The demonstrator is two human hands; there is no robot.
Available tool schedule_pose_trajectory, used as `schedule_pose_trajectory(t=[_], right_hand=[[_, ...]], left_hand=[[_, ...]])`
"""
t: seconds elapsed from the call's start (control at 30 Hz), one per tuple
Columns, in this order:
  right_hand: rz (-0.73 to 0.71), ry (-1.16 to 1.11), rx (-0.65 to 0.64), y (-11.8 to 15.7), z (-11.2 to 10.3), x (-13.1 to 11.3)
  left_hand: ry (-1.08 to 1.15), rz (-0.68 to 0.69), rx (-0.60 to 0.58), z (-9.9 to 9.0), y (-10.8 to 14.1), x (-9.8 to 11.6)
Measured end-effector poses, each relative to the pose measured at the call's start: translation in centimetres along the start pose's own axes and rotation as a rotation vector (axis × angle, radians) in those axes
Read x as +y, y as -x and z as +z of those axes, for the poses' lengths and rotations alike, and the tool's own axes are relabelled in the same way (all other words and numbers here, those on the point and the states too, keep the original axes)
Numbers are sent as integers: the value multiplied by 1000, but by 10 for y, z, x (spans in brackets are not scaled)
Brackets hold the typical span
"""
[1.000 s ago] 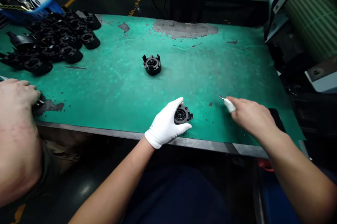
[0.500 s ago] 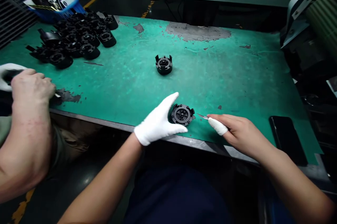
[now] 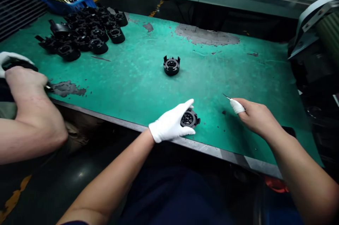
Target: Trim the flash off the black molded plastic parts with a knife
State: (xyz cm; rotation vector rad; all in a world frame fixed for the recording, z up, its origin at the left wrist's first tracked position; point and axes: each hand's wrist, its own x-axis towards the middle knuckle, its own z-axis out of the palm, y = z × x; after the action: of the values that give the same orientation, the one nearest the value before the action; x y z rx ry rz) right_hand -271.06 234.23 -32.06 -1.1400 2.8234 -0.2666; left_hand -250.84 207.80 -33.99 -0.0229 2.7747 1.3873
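My left hand, in a white glove, curves its thumb and fingers round a round black plastic part at the table's near edge. Clips stick out from that part's rim, and the glove hides its left side. To the right, lifted away from the part, my right hand grips a small thin-bladed knife. A white covering wraps its thumb, and the knife's handle is hidden in the fingers. Farther back, a second black part stands alone with its clips pointing up.
Many similar black parts crowd the green tabletop at back left, before a blue basket. A co-worker's arm reaches in at left. A dark phone lies partly behind my right forearm. Machinery borders the right side.
My left hand has closed in on the black part. My right hand with the knife has moved away from it, to the right and farther back. The view has also shifted.
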Motion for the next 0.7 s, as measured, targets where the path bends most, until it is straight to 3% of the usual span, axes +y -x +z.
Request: schedule_pose_trajectory(t=[0.07, 0.13, 0.23, 0.4, 0.5, 0.7], right_hand=[[-92, -156, -53, 17, 3, -14], [-203, -299, -143, 37, 7, -33], [-265, -412, -201, 62, 14, -53], [-215, -317, -197, 74, 21, -66], [-208, -220, -201, 74, 20, -75], [-156, -12, -142, 83, 20, -89]], left_hand=[[-13, 31, -150, -18, 4, 2], [-41, 34, -187, -29, 9, 4], [-60, -1, -24, -20, 14, 12], [-72, -8, 286, 32, 12, 20], [-80, -2, 332, 46, 9, 19], [-88, 27, 351, 45, 8, 16]])
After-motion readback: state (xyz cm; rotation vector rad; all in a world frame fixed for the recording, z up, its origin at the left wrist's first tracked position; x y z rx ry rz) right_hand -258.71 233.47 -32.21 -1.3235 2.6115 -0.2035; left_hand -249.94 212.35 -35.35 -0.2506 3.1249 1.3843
